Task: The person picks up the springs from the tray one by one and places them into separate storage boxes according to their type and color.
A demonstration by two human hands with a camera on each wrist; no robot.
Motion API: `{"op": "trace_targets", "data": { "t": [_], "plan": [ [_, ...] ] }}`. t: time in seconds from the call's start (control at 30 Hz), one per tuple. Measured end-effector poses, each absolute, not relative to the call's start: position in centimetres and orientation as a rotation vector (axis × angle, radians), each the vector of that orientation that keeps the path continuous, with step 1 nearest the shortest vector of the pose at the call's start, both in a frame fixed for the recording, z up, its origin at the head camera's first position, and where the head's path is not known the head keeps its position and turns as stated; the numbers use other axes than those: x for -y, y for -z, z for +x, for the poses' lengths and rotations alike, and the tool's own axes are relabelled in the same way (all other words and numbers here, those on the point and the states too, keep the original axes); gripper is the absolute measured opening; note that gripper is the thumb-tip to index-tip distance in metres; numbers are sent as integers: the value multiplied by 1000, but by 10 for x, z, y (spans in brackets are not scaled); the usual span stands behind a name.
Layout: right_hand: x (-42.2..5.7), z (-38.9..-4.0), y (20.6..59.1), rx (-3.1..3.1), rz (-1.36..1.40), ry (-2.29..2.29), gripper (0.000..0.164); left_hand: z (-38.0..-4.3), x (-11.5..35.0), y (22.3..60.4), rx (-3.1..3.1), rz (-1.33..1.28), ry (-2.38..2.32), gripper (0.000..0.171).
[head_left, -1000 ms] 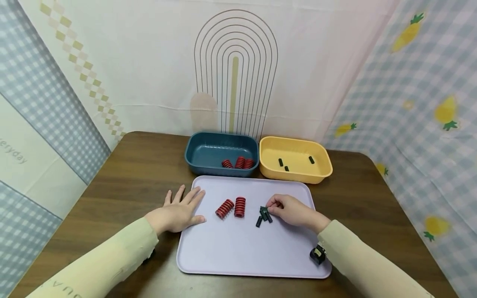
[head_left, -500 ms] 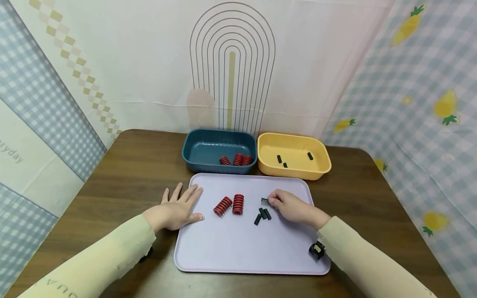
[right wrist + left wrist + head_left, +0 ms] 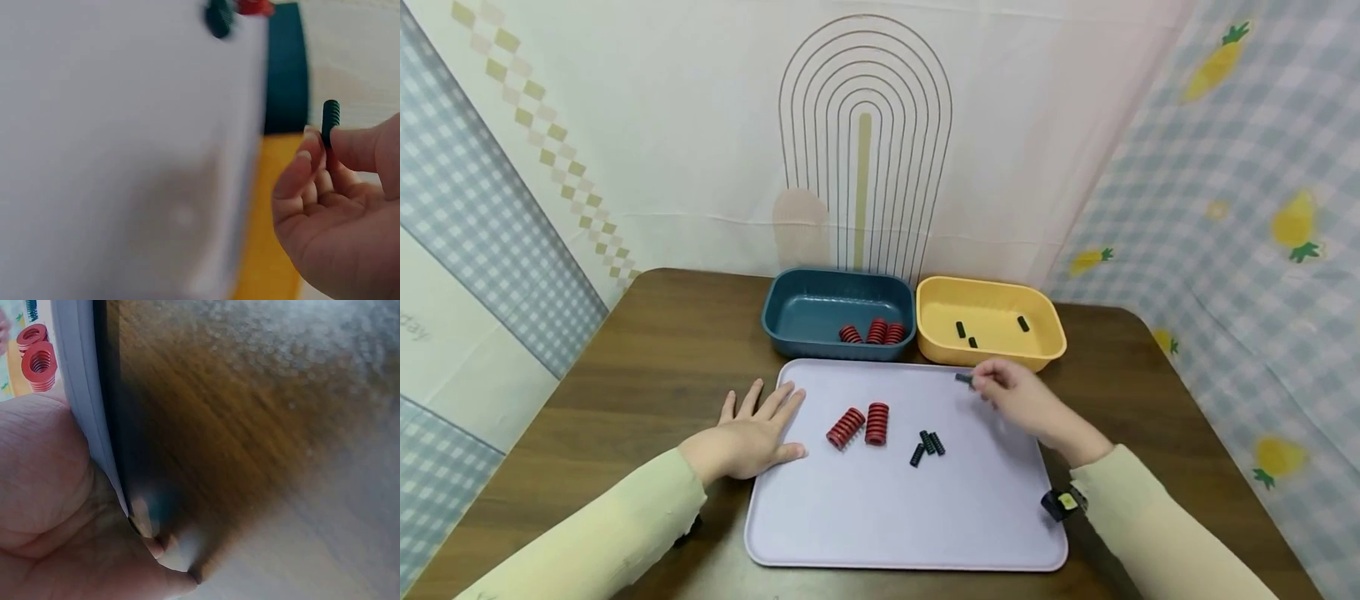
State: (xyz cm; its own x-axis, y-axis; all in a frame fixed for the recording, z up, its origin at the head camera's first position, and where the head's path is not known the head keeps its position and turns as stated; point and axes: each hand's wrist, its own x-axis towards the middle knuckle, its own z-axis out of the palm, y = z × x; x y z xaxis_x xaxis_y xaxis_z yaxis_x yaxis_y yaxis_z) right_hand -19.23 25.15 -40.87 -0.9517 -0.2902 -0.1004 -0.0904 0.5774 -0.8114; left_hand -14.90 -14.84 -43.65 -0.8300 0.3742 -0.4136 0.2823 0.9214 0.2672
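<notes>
Between thumb and fingertips my right hand [image 3: 1018, 400] pinches a small dark green spring [image 3: 331, 122], held above the tray's far right part, just short of the yellow bin [image 3: 1052, 354]. On the lilac tray [image 3: 895, 517], several more small green springs [image 3: 928, 442] lie close together. Left of them rest two larger red springs, one upright in the view [image 3: 876, 423] and one slanted [image 3: 846, 427]. My left hand [image 3: 745, 442] lies with fingers spread across the tray's left edge, holding nothing. In the left wrist view its palm [image 3: 37, 487] shows beside the tray rim.
Behind the tray stands a blue bin [image 3: 805, 343] with several red springs at its right end. It sits beside the yellow bin, which contains 3 small green springs. A patterned cloth [image 3: 715, 167] hangs behind the brown wooden table [image 3: 692, 333].
My right hand has lifted one green spring from the small pile and carried it away toward the yellow bin. The left hand stays in place on the tray edge.
</notes>
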Motion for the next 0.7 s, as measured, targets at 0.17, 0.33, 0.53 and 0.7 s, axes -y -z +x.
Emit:
{"op": "trace_targets", "data": {
  "t": [0.17, 0.33, 0.53, 0.7],
  "plan": [
    [-270, -210, 388, -2829, -287, 1322, 26, -149, 150, 439, -2623, 476, -257, 89],
    [-285, -229, 385, -3043, -259, 1194, 28, -149, 150, 439, -2629, 487, -296, 89],
    [-293, -240, 392, -3072, -221, 1169, 28, -148, 149, 435, -2635, 480, -280, 88],
    [-291, -243, 396, -3080, -218, 1143, 26, -151, 150, 438, -2620, 460, -264, 88]
  ]
}}
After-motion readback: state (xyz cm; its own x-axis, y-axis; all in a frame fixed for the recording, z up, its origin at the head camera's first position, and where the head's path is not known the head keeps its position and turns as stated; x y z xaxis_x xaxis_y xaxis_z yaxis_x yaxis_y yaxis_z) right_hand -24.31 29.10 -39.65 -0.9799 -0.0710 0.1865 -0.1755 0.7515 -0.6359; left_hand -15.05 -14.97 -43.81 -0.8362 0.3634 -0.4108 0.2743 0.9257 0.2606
